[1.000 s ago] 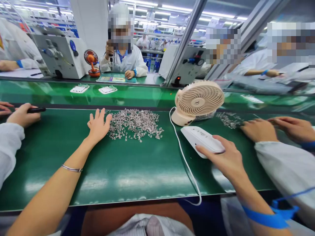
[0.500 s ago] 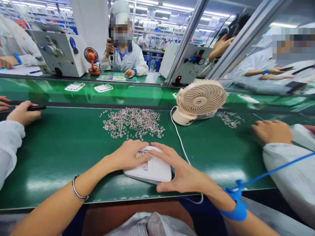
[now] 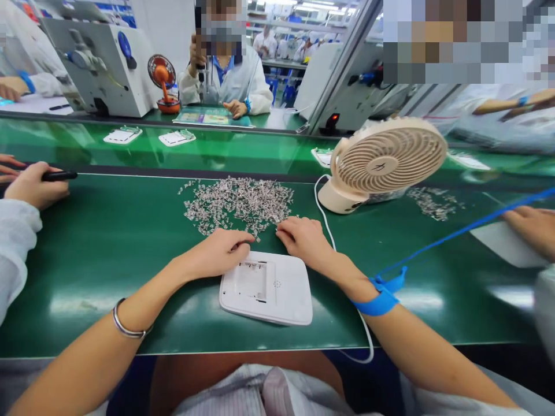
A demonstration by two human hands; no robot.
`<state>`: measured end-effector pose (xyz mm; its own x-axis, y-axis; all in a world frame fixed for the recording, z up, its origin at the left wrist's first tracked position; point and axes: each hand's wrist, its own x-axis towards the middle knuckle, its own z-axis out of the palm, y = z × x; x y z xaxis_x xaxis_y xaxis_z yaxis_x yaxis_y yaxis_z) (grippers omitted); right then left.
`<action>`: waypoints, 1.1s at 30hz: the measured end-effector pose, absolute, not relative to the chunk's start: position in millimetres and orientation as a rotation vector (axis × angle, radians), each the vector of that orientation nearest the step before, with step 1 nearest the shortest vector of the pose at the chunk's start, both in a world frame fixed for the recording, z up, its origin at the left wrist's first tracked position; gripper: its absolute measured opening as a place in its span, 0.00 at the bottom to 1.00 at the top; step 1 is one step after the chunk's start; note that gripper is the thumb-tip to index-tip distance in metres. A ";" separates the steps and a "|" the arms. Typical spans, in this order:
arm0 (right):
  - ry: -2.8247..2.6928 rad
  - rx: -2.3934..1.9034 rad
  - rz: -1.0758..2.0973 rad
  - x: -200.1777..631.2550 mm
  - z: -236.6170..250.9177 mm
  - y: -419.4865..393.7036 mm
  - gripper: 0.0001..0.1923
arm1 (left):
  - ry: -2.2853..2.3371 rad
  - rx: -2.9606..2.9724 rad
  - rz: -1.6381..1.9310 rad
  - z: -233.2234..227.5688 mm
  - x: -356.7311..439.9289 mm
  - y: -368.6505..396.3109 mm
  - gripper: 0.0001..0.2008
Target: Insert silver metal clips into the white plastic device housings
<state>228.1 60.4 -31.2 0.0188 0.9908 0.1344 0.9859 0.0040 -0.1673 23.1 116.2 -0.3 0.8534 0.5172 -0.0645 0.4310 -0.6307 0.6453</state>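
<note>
Here our hands, left [image 3: 221,251] and right [image 3: 303,237], lay loosely curled and holding nothing, just behind the white cover [image 3: 266,288] on the desk [image 3: 108,254], fingertips at the pile of metal parts [image 3: 240,202] beyond the cover.

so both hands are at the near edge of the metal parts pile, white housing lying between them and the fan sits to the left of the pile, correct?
Not quite: the fan sits to the right of the metal parts pile, as the head view shows. The rest holds: left hand and right hand are at the pile's near edge, with the white housing lying between them.
</note>
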 end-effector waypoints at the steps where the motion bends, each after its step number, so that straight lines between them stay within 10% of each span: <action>1: -2.071 -2.075 -0.025 228.9 -32.5 58.1 0.08 | 0.680 2.354 0.145 -0.2 22.9 116.9 0.19; 12: -1.826 -1.551 -0.217 236.3 -23.5 47.7 0.11 | 1.014 2.502 -0.129 29.1 17.2 97.4 0.41; 21: -1.618 -1.498 0.026 226.9 -12.2 39.8 0.06 | 0.524 2.718 0.115 3.1 30.6 86.5 0.24; 33: -1.429 -1.441 0.482 212.0 -10.9 30.5 0.05 | 1.612 2.549 -0.277 35.5 27.7 99.4 0.26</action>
